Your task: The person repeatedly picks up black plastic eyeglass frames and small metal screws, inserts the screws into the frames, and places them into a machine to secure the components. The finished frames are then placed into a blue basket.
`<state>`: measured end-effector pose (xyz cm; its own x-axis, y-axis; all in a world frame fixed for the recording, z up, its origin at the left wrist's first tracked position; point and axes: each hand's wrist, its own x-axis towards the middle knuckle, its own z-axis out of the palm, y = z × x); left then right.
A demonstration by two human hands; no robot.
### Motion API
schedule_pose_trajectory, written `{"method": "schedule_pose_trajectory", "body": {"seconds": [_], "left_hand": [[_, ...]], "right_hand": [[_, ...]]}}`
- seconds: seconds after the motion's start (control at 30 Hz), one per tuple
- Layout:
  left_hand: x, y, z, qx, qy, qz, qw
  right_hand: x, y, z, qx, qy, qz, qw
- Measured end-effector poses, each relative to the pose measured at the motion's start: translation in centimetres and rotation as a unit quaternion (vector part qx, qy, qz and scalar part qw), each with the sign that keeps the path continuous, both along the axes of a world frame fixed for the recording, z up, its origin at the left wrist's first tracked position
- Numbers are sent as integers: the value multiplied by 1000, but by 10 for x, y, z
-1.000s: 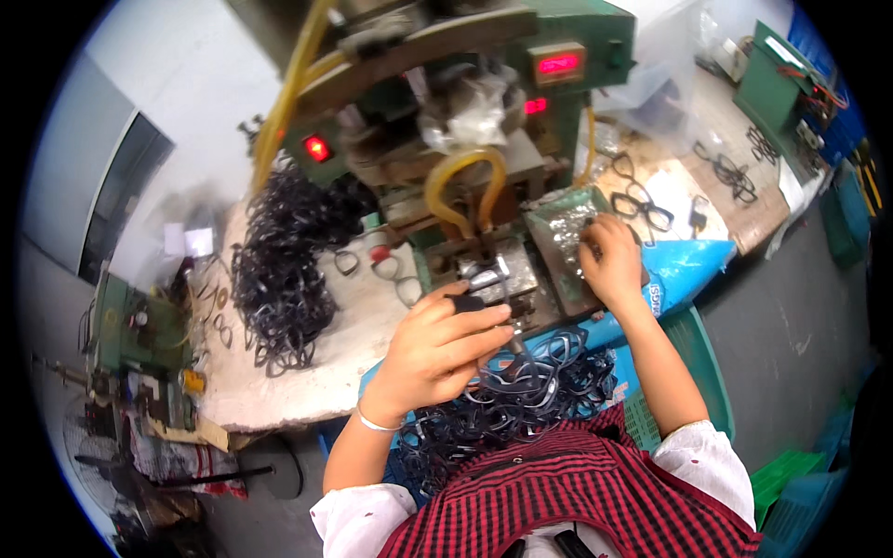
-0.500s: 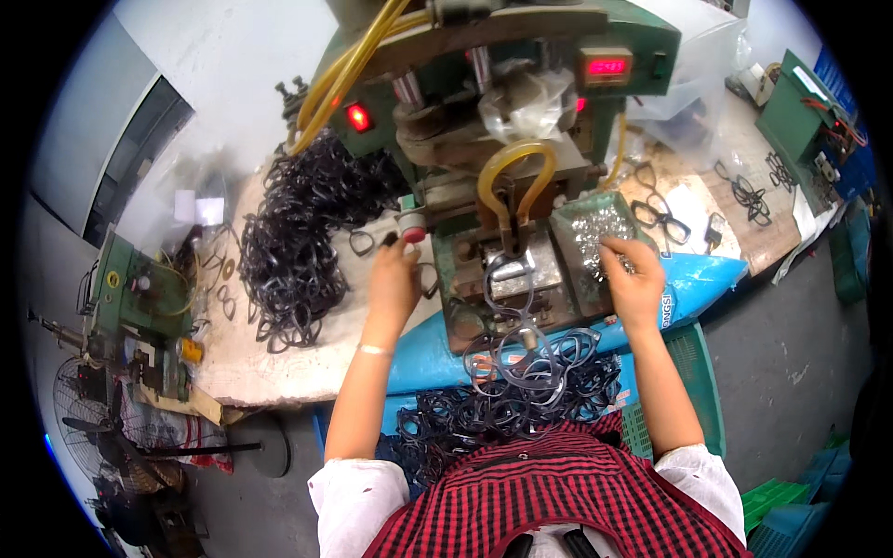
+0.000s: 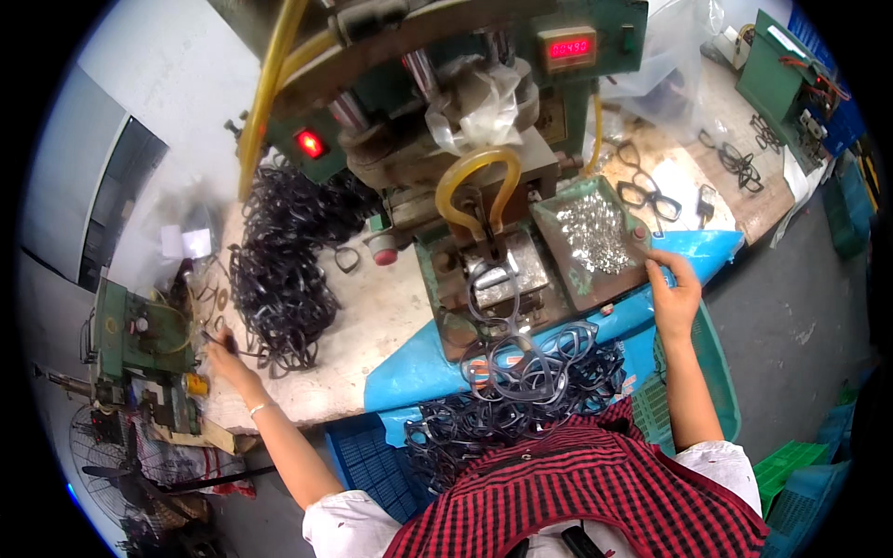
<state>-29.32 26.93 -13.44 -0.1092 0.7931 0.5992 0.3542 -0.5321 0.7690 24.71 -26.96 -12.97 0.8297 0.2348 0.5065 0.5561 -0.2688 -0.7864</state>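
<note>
Black eyeglass frames [image 3: 284, 270] lie piled beside the left hand [image 3: 223, 353], which pinches one; lift it slowly. The right hand [image 3: 672, 296] rests open beside the metal tray [image 3: 595, 242].

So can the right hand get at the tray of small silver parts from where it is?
Probably yes. The right hand rests at the near corner of the tray of small silver parts, and nothing lies between them; the tray is open on top.

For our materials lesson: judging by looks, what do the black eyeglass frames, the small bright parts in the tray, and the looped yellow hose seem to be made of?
Black eyeglass frames: likely plastic, thin, dark, mildly glossy.
Small bright parts in the tray: probably metal, silvery and glinting; too small to identify.
Looped yellow hose: seemingly flexible plastic or rubber, translucent amber, smoothly bent.
</note>
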Motion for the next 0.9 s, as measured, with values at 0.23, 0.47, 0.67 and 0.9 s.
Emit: {"method": "schedule_pose_trajectory", "body": {"seconds": [0.23,0.47,0.67,0.9], "left_hand": [[131,-2,-60,-125,-138,21,982],[232,-62,-37,97,145,96,980],[249,-141,25,169,125,69,975],[262,-230,78,24,-250,-226,941]], "right_hand": [[-32,47,49,36,-31,144,988],[-61,135,77,176,149,306,924],[-76,138,75,181,194,288,920],[-90,136,94,201,236,321,895]]}}
